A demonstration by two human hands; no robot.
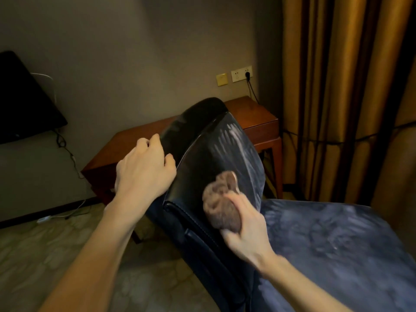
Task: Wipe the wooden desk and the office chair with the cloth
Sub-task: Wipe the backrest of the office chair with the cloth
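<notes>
Wiping the office chair (292,239): right hand (245,224) is closed round a bunched brown cloth (221,204), pressed on the front face of the backrest (216,149), low down, near where it meets the seat. Left hand (144,167) has its fingers curled over the backrest's left edge, bracing it. Backrest's long axis runs up and away from the person toward the wooden desk (254,115) just behind. Pale streaks on the upper part, dust or wipe marks, can't tell through the blur. Next stroke probably goes up that axis; right hand is nearer, left only steadies.
</notes>
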